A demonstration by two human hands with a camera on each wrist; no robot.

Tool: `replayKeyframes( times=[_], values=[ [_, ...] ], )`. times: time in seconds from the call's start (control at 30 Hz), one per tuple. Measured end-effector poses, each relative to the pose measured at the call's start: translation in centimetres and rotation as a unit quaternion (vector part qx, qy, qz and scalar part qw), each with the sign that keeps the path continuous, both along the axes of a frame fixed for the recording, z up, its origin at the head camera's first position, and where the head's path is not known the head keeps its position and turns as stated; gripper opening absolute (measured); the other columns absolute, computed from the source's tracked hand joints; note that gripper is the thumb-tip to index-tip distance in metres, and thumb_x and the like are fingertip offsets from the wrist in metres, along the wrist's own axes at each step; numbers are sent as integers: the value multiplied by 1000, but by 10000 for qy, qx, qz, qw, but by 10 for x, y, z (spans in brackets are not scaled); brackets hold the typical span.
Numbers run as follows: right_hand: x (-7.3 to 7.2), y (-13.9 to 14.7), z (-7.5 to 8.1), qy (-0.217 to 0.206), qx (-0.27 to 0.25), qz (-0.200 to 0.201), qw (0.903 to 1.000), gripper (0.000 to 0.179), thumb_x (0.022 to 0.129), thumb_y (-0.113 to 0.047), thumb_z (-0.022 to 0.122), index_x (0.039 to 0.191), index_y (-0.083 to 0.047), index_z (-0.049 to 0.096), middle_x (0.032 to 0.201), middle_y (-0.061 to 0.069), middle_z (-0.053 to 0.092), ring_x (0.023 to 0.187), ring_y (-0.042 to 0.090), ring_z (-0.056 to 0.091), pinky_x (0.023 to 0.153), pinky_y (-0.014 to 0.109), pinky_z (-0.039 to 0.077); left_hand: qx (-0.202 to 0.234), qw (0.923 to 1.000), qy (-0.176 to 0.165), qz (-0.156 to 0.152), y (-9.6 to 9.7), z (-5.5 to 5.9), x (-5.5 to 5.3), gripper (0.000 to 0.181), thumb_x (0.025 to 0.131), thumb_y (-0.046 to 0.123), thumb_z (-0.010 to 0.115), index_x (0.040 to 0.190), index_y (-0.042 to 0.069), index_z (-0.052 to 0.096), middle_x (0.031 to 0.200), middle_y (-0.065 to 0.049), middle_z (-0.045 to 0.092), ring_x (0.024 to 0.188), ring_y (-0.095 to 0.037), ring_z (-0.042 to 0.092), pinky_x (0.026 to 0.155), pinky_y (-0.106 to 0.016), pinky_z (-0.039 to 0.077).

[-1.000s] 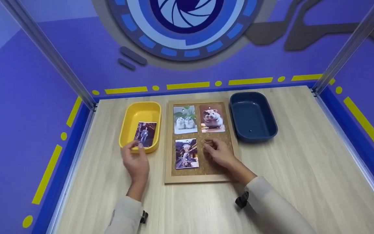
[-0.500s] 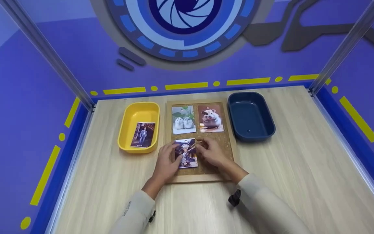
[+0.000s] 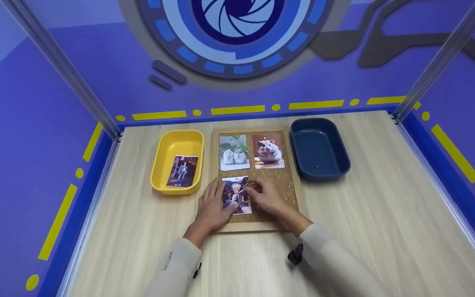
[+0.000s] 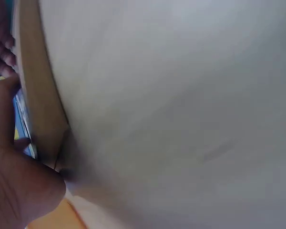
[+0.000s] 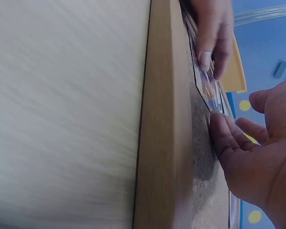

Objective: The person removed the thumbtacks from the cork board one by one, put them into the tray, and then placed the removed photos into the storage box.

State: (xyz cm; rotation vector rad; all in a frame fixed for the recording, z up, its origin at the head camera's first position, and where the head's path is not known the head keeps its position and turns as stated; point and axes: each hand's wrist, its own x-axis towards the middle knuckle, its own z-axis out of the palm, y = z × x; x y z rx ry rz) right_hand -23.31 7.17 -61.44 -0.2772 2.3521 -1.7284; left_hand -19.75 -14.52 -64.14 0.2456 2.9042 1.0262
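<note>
A photo card of a figure in a pale hat (image 3: 236, 192) lies at the lower left of the wood-framed corkboard (image 3: 276, 179). My left hand (image 3: 212, 211) rests along its left side, with the fingers extended and the thumb on its face. My right hand (image 3: 268, 199) touches the right edge with its fingertips. In the right wrist view those right fingers (image 5: 224, 133) look nearly straight, and the thumb stands apart. A small round spot, perhaps a pin, shows near the card's top. Above it on the board are a two-hamster photo (image 3: 234, 154) and a single-hamster photo (image 3: 269, 153).
Left of the board stands a yellow tray (image 3: 171, 163) with another photo card (image 3: 183, 171) inside. A dark blue tray (image 3: 318, 148) stands to the right, a tiny shiny dot on its floor. Purple panels enclose the wooden table (image 3: 386, 198) at the back and sides.
My left hand has moved right from the yellow tray to the lower-left photo card. My right hand has shifted slightly left to that card's edge. The cards stay in place.
</note>
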Motion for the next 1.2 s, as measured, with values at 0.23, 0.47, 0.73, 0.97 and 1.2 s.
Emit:
replayKeyframes(
  times=[0.23,0.47,0.73,0.97,1.2],
  values=[
    [1,-2,5,-151,-20,18,9999,33,104,-9,65,134,6,65,104,26,72,77,15,63,61,24,54,-238,9994,-80,-242,-4,-3,1,91,100,50,65,170,9,25,182,-16,9,168,-41,10,129,-72,21],
    [-3,-10,7,53,93,178,9998,30,104,-6,64,130,8,66,101,22,72,81,14,62,69,25,54,-258,9992,10,-299,-4,0,3,86,101,42,69,169,7,30,181,-15,16,167,-43,12,128,-72,22],
    [-14,-18,2,234,637,183,9975,31,103,-7,65,131,7,67,102,18,73,88,18,64,79,30,56,-506,9982,42,-318,-3,-2,7,80,104,44,64,169,12,31,181,-10,20,168,-42,10,129,-70,22],
    [-21,-26,-1,611,1163,331,9908,31,102,-5,68,129,9,66,105,21,72,95,28,68,89,45,61,-549,9976,288,-317,-3,-7,9,79,104,45,62,168,10,32,180,-12,23,167,-44,12,126,-71,25],
    [-26,-38,-1,760,1421,104,9869,31,98,-5,71,126,10,67,117,27,70,108,39,69,101,54,58,-617,9974,231,-291,-2,-9,8,79,105,48,59,169,13,31,181,-8,21,168,-41,11,127,-71,25]
  ],
)
